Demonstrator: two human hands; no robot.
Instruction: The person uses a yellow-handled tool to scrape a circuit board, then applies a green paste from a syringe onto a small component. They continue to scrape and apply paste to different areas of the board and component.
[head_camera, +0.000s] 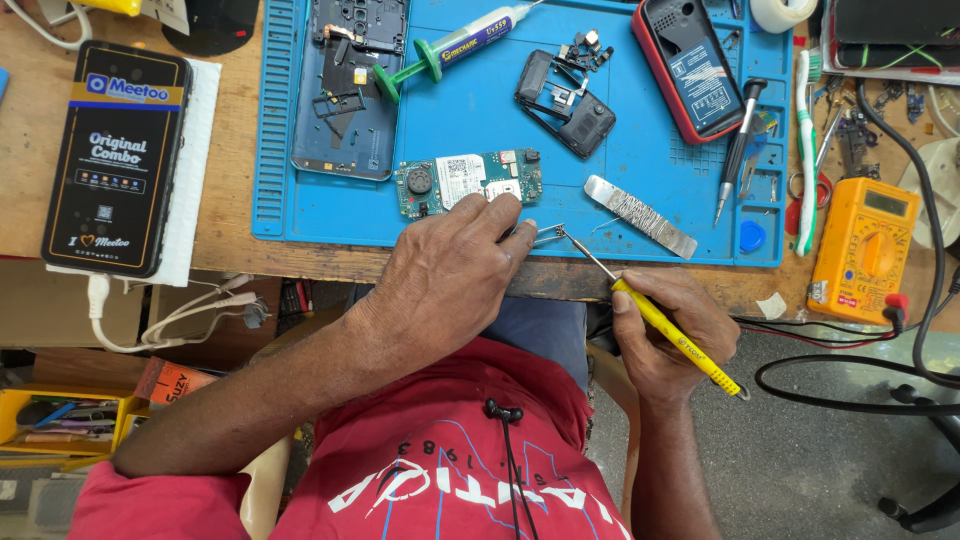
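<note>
Circuit board (466, 182) pressed under left hand (450, 275) fingertips; right hand (665, 335) pinching yellow screwdriver (660, 322).

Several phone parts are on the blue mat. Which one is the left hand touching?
The green circuit board at the mat's near edge, under the left hand's fingertips. The dark phone frame, small black housing and red-edged phone shell lie farther back, untouched.

A green circuit board (467, 182) lies flat on the mat, beside a yellow-handled tool (660, 322).
</note>
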